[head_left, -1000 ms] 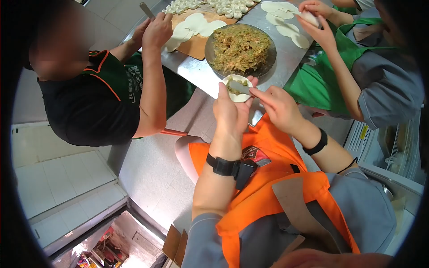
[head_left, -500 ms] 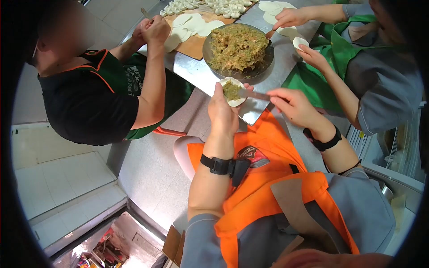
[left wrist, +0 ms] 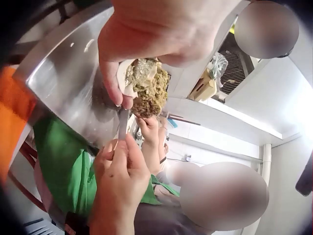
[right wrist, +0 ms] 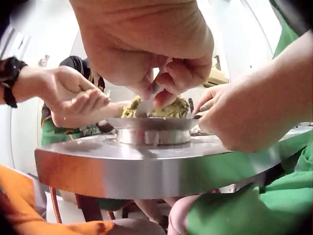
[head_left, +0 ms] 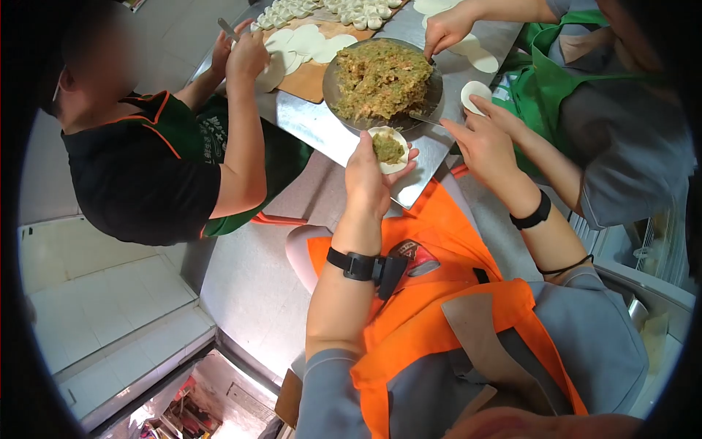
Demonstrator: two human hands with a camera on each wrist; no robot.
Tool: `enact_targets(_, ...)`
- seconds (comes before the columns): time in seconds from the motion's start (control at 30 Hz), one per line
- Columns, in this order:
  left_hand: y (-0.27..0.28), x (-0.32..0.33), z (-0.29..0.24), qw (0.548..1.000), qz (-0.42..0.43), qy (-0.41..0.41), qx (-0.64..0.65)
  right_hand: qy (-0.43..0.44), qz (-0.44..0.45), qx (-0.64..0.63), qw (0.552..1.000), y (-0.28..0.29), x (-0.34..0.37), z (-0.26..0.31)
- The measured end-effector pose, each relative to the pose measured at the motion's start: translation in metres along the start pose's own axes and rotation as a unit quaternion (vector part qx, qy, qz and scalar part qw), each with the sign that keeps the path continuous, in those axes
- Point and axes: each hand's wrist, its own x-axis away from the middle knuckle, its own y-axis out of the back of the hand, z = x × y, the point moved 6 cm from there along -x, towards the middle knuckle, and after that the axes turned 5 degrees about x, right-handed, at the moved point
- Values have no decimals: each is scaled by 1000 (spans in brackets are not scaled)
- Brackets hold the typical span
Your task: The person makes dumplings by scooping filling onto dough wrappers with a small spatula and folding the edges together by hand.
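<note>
My left hand (head_left: 365, 179) holds a round dumpling wrapper (head_left: 400, 138), its thumb along the near edge and its fingers underneath. A patch of green filling (head_left: 387, 149) lies in the middle of the wrapper. My right hand (head_left: 488, 150) pinches the handle of a flat metal filling spatula (head_left: 427, 119), whose tip reaches the rim of the filling pan. In the right wrist view the spatula's blade (right wrist: 144, 106) points down at the mound. That big mound of chopped filling (head_left: 384, 73) fills a shallow metal pan (head_left: 330, 97) just beyond my hands.
The pan stands near the corner of a steel table (head_left: 300, 117). Behind it, a wooden board (head_left: 303, 86) bears wrappers (head_left: 307, 40) and rows of finished dumplings (head_left: 365, 13). Another person's hand (head_left: 447, 29) reaches into the pan from the right. A person in black (head_left: 146, 175) works at left.
The spatula has left the wrapper and moved forward to the pan with my right hand. My left hand still holds the filled wrapper. The person at right now reaches further into the pan.
</note>
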Motion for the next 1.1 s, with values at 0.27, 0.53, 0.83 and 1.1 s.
enact_targets(0.27,-3,-7,2,996,46,-24,71,-70,-27,-208,975,16,8,37)
enact_targets(0.53,-6,-2,5,992,35,-34,113,-21,-15,-192,981,14,9,58)
enact_targets(0.83,7,2,7,977,44,-14,208,33,2,-107,994,17,18,75)
enact_targets(1.1,67,23,-4,981,-100,-46,157,-107,-1,-126,986,-13,52,7)
